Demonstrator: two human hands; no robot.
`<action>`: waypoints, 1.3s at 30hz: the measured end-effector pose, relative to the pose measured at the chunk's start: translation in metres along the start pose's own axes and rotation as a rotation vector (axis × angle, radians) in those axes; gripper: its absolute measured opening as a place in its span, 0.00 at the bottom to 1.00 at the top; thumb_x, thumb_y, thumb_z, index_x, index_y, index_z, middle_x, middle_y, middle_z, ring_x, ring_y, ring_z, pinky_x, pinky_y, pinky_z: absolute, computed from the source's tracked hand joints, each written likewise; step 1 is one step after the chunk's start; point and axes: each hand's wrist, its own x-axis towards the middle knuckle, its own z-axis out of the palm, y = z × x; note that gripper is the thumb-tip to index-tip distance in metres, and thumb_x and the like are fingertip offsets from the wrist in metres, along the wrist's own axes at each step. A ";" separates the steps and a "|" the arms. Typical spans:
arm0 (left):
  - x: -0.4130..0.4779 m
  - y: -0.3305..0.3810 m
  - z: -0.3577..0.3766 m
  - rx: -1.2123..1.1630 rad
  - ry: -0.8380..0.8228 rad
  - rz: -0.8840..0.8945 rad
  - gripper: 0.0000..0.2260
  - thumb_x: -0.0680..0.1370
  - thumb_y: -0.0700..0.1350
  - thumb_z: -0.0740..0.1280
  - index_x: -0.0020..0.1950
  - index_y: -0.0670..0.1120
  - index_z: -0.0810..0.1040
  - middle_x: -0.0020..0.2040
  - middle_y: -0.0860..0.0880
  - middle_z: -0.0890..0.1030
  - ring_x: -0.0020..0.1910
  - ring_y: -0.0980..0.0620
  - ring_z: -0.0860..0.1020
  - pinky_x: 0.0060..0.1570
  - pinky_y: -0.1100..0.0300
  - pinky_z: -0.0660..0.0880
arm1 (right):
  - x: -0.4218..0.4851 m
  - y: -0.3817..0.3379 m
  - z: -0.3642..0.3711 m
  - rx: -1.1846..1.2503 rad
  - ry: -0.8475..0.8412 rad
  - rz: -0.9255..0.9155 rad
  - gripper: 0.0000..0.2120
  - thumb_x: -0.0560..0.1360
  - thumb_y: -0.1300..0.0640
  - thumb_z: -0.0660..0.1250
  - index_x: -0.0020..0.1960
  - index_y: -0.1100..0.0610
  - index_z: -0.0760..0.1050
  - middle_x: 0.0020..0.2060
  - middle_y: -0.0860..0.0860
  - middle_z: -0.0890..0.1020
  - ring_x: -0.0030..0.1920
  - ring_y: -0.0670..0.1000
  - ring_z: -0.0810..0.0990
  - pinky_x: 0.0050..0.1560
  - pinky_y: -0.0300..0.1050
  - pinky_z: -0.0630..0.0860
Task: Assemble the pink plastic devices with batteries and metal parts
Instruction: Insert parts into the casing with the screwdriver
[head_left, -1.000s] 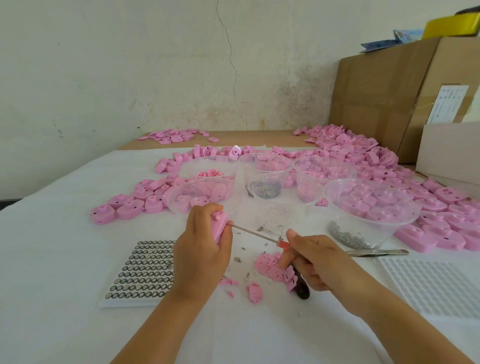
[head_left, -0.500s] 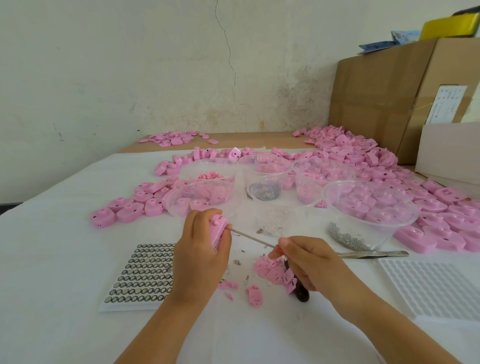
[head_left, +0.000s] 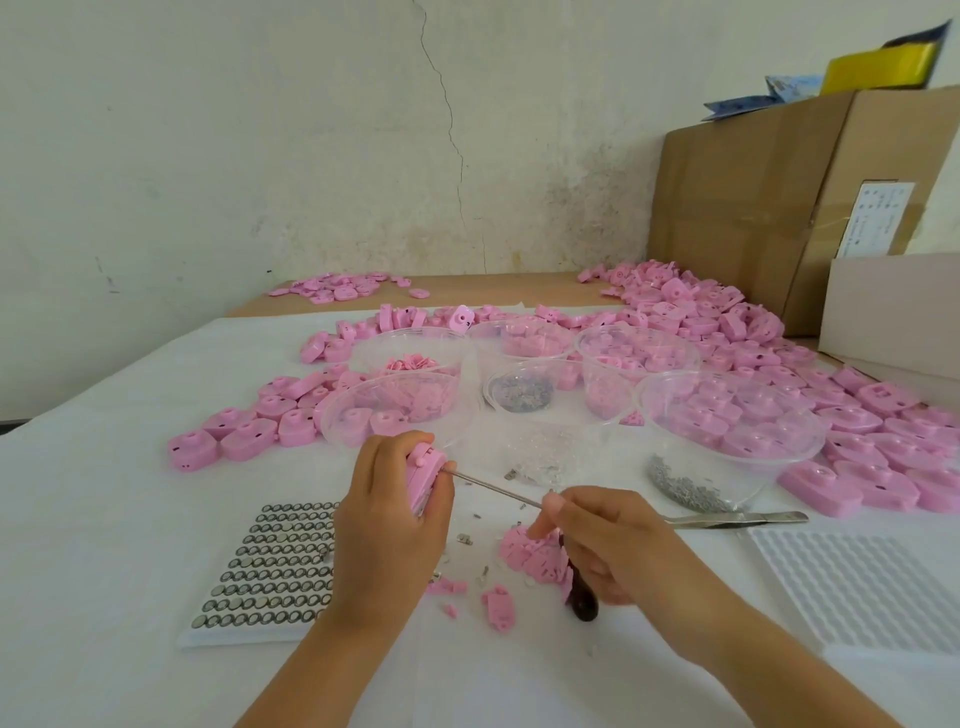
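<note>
At the left, the battery tray (head_left: 270, 566) lay just beside your left hand (head_left: 389, 525), close enough that a jerk of the wrist could have knocked cells out of their rows. That hand was curled round the pink device (head_left: 423, 475), gripping it on edge above the table. The screwdriver (head_left: 493, 486) ran from the device's face across to your right hand (head_left: 613, 551), whose fingertips pinched the shaft while the other fingers wrapped the dark handle. The tip met the device at a slant, and what it sat in was hidden; I judged that a hard push could have made it skid off and jab toward your left thumb. A slack grip would have let the device twist with the tool. Beneath your right hand lay pink scraps (head_left: 524, 561) and small metal bits (head_left: 465, 540), which a sweeping wrist could have scattered. Further right, the tweezers (head_left: 737, 518) lay beside the clear bowl (head_left: 789, 470) holding metal parts (head_left: 691, 491), where a careless elbow might have tipped it.
</note>
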 end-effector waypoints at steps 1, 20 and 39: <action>0.000 0.000 0.000 0.015 -0.005 -0.003 0.13 0.66 0.32 0.76 0.46 0.35 0.77 0.41 0.43 0.76 0.37 0.57 0.69 0.42 0.70 0.67 | 0.000 0.004 -0.001 -0.385 0.071 -0.180 0.14 0.77 0.47 0.60 0.37 0.52 0.75 0.26 0.46 0.68 0.26 0.46 0.65 0.27 0.37 0.64; 0.001 0.014 -0.003 -0.064 0.021 0.013 0.10 0.69 0.36 0.73 0.47 0.38 0.77 0.42 0.51 0.74 0.41 0.63 0.67 0.40 0.72 0.66 | -0.004 -0.003 0.008 0.006 -0.119 -0.057 0.14 0.81 0.57 0.53 0.47 0.51 0.77 0.20 0.43 0.63 0.21 0.44 0.59 0.22 0.35 0.60; 0.031 0.067 -0.051 -0.077 0.000 0.101 0.10 0.70 0.35 0.73 0.49 0.38 0.77 0.43 0.47 0.80 0.40 0.54 0.76 0.37 0.67 0.68 | -0.048 -0.068 0.003 0.180 -0.213 0.189 0.18 0.79 0.49 0.58 0.31 0.52 0.68 0.21 0.45 0.63 0.20 0.44 0.58 0.18 0.36 0.58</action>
